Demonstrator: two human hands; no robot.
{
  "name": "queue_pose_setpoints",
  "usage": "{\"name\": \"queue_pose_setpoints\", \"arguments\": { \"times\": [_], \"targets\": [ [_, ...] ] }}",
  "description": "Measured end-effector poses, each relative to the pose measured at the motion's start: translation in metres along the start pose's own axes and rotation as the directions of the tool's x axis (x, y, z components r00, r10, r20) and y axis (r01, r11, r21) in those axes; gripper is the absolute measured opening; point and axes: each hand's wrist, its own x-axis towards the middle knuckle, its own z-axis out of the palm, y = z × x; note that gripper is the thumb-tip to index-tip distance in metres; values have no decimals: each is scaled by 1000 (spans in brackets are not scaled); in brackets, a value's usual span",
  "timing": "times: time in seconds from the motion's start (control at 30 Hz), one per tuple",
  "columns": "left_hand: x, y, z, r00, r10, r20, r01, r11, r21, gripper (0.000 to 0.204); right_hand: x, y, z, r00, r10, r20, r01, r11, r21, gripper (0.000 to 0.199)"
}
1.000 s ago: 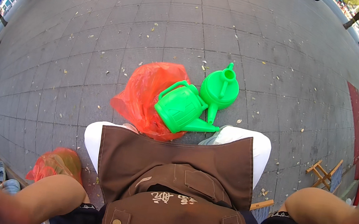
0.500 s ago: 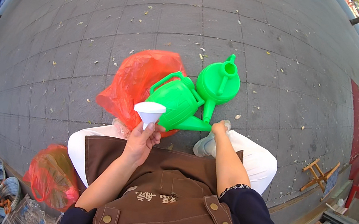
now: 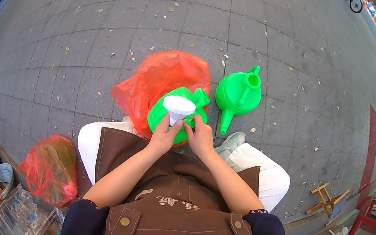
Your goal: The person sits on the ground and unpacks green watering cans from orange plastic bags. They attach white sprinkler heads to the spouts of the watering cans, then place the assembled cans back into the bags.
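Note:
My left hand [image 3: 164, 136] is closed round the narrow neck of a white watering-can sprinkler head [image 3: 179, 104], its wide face turned up. Beside it my right hand [image 3: 201, 138] pinches the tip of the spout of a green watering can [image 3: 155, 113]. The spout points toward me, close to the sprinkler head's neck; whether the two touch is hidden by my fingers. That can sits partly on a crumpled red plastic bag [image 3: 155, 73]. A second green watering can [image 3: 237, 95] stands on the paving to the right, its spout toward my shoe.
Grey paving tiles [image 3: 202, 26] with scattered leaves surround the cans. At lower left are another filled red bag [image 3: 50, 167] and wire coils [image 3: 0, 180]. A wooden folding stool [image 3: 327, 201] and a red chair frame [image 3: 369, 227] stand at right.
My right hand has come left and up from beside my shoe to the spout. The near can has turned, its spout now toward me. My left hand has brought the sprinkler head beside the spout.

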Motion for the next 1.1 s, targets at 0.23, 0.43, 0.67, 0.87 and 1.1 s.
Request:
{"name": "queue_pose_setpoints", "arguments": {
  "times": [0.23,0.43,0.67,0.87,1.1],
  "targets": [
    [-17,12,-7,971,205,126,-209,978,17,37,-17,-75,-50,982,-102,157,101,995,15,31],
    [-31,62,0,889,447,102,-457,882,119,29,-39,-128,-78,971,-73,228,42,989,139,34],
    [-46,101,3,885,436,164,-459,877,144,37,-46,-188,-176,891,-67,449,69,998,11,67],
    [-59,167,11,746,408,526,-557,816,156,37,-32,-242,-203,847,-499,181,484,866,124,72],
    [-88,258,-8,781,188,595,-425,858,287,67,-42,-266,-240,775,-610,161,586,791,176,51]
  ]
}}
